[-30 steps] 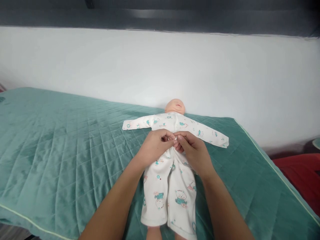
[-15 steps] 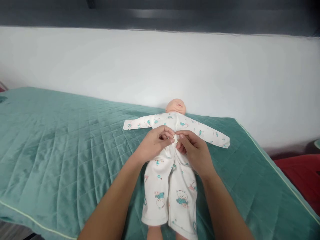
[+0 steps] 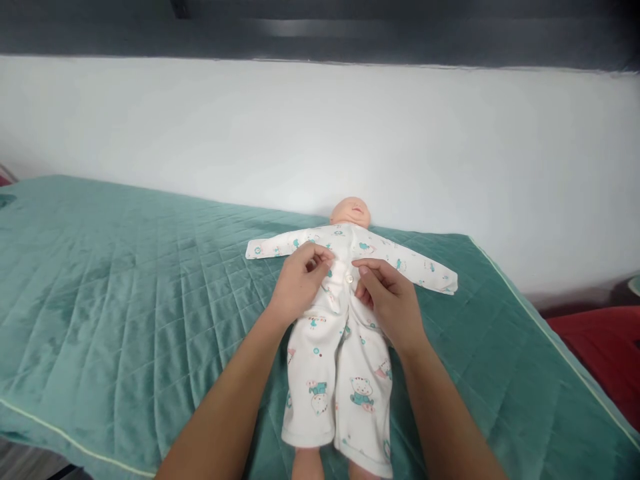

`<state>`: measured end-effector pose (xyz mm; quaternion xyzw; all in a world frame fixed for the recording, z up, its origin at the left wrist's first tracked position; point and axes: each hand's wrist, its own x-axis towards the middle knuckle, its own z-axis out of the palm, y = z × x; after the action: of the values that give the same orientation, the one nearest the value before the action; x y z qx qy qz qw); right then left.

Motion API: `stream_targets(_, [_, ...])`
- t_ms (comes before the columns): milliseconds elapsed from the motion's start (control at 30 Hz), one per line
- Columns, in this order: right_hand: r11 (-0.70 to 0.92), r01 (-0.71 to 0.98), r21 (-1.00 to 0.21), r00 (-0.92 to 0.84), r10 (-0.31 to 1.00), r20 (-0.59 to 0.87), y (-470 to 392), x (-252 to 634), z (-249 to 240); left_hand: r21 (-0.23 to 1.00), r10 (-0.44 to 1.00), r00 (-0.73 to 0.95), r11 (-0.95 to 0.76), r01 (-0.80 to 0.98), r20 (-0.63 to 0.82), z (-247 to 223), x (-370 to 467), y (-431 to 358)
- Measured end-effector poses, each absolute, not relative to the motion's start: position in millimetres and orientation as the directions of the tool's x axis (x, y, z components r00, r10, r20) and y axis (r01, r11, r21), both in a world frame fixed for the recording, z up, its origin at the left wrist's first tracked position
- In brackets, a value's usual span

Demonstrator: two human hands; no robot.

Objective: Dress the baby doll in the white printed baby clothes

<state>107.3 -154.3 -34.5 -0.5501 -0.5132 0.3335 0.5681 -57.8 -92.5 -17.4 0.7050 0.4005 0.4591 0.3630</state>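
The left hand [image 3: 300,279] has drawn back, half-open; the button [image 3: 350,279] on the pajamas [image 3: 313,387] lies between the hands, nearer the curled right hand [image 3: 393,297], whose grip I cannot tell.

The doll's head [image 3: 350,211] looks like smooth plastic or rubber. The pyjamas [image 3: 340,300] are matt cloth, with a smooth, plastic-looking button [image 3: 350,279]. The quilt [image 3: 150,300] is velvety, stitched cloth with a soft sheen; beyond its far edge, the wall [image 3: 320,133] looks smooth and matt.
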Motion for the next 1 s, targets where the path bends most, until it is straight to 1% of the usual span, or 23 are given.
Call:
stream_targets(67, [0.245,0.253,-0.936,0.217,0.929,0.301,-160,105,-29,0.895,0.923,0.179,-0.376,0.240,0.340,-18,-59,-91])
stream_targets(100, [0.302,0.312,-0.901,0.164,0.917,0.364,-164,102,-24,0.905,0.934,0.150,-0.352,0.241,0.323,-18,-60,-90])
stream_targets(167, [0.437,0.433,-0.788,-0.022,0.879,0.476,-171,95,-14,0.929,0.954,0.107,-0.296,0.223,0.279,-19,-62,-88])
stream_targets(200, [0.499,0.478,-0.723,-0.129,0.854,0.504,-174,90,-10,0.940,0.962,0.090,-0.271,0.208,0.258,-19,-62,-87])
stream_targets(267, [0.585,0.542,-0.603,-0.303,0.805,0.509,-178,80,-5,0.953,0.970,0.065,-0.241,0.184,0.232,-21,-64,-83])
stream_targets(367, [0.630,0.615,-0.474,-0.430,0.772,0.469,-178,69,-7,0.944,0.963,0.050,-0.268,0.194,0.263,-28,-66,-80])
stream_targets(433, [0.623,0.657,-0.425,-0.439,0.774,0.457,-177,67,-12,0.933,0.956,0.041,-0.292,0.208,0.290,-34,-69,-82])
stream_targets(500, [0.595,0.698,-0.398,-0.405,0.787,0.466,-176,67,-17,0.935,0.957,0.032,-0.289,0.207,0.289,-42,-74,-91])
stream_targets(633, [0.539,0.744,-0.395,-0.293,0.794,0.533,-175,69,-27,0.949,0.965,0.083,-0.260,0.179,0.249,-56,-85,-121])
stream_targets(700, [0.529,0.747,-0.402,-0.246,0.782,0.573,-176,70,-30,0.949,0.966,0.107,-0.251,0.192,0.234,-60,-91,-137])
stream_targets(800, [0.549,0.727,-0.412,-0.220,0.756,0.617,-178,70,-33,0.948,0.966,0.130,-0.245,0.201,0.223,-64,-99,-154])
stream_targets(900, [0.591,0.690,-0.418,-0.226,0.725,0.651,-182,71,-33,0.935,0.950,0.196,-0.284,0.213,0.244,-66,-103,-162])
stream_targets(1000, [0.621,0.677,-0.396,-0.252,0.700,0.668,-184,71,-34,0.914,0.932,0.240,-0.329,0.238,0.273,-73,-104,-161])
